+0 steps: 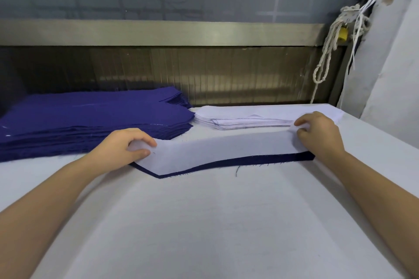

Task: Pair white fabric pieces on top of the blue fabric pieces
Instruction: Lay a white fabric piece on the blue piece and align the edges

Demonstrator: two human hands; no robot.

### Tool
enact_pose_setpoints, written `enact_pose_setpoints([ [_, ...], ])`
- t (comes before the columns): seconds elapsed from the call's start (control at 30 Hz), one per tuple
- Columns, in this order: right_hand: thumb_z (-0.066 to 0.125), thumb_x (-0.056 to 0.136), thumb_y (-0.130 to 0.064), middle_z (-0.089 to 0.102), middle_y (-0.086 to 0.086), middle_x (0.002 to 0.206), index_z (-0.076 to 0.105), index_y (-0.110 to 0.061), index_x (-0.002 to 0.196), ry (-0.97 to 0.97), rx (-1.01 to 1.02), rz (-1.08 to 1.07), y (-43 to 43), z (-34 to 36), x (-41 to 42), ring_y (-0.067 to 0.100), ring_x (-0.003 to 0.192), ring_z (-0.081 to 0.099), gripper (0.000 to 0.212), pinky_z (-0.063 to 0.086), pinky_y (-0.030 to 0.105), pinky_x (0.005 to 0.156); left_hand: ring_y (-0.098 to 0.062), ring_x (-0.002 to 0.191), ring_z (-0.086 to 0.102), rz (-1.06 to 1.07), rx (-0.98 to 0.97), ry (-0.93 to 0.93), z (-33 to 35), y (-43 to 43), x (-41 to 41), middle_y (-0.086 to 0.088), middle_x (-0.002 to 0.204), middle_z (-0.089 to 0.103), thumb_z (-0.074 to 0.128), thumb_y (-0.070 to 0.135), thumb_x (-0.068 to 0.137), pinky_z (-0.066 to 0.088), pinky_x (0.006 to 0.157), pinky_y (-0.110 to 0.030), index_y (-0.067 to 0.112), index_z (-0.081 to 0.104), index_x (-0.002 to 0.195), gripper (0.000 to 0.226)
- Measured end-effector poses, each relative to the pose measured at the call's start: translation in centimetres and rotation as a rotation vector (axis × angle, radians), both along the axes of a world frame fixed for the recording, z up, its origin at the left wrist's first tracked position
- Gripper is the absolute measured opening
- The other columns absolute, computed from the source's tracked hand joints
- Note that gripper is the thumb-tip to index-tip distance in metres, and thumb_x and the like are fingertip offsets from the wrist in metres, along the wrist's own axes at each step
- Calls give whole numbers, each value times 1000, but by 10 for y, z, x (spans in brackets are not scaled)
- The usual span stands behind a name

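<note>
Head view, the first says: the white piece [217, 154] looks thin, light and limp, apt to slide. Where should it be gripped?

At its ends, the second answers: the left hand [122, 145] and the right hand [317, 136] each pinch one end with curled fingers. The white piece lies over the blue piece [260, 159] on the near table [204, 222], with a dark border showing.
</note>
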State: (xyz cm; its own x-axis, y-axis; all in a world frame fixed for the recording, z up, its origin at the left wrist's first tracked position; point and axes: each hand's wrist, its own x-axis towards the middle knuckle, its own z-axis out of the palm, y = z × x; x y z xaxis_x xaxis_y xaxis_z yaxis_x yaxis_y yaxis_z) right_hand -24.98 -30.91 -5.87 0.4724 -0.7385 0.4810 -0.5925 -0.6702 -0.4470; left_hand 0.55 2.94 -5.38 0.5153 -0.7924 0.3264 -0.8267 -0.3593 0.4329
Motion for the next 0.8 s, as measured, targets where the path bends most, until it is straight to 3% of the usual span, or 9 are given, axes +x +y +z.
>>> enact_pose_setpoints([
  [0.27, 52, 85, -4, 64, 8, 104, 69, -13, 93, 130, 64, -30, -6, -6, 1, 24, 81, 50, 21, 40, 29, 71, 7, 93, 54, -37, 60, 4, -4, -1, 4, 18, 98, 63, 70, 9, 83, 36, 77, -5, 34, 66, 90, 27],
  [0.43, 50, 83, -4, 66, 8, 99, 69, -16, 86, 135, 69, -47, -8, -8, 0, 27, 80, 53, 23, 41, 29, 70, 7, 93, 53, -41, 69, 3, -4, 0, 6, 20, 98, 62, 69, 9, 84, 35, 77, -5, 36, 65, 89, 28],
  [0.57, 47, 85, 0, 64, 10, 106, 69, -12, 94, 132, 68, -37, -9, -8, 0, 32, 91, 57, 27, 46, 33, 77, 1, 94, 55, -46, 73, 5, -5, 0, 7, 18, 99, 63, 70, 10, 83, 35, 76, -10, 36, 65, 90, 28],
  [0.8, 45, 87, 2, 61, 11, 111, 68, -11, 99, 145, 53, -38, -10, -10, 1, 33, 94, 57, 30, 46, 35, 79, 8, 94, 53, -58, 76, -5, -6, -1, 7, 22, 99, 61, 70, 10, 83, 35, 73, -3, 39, 64, 89, 30],
])
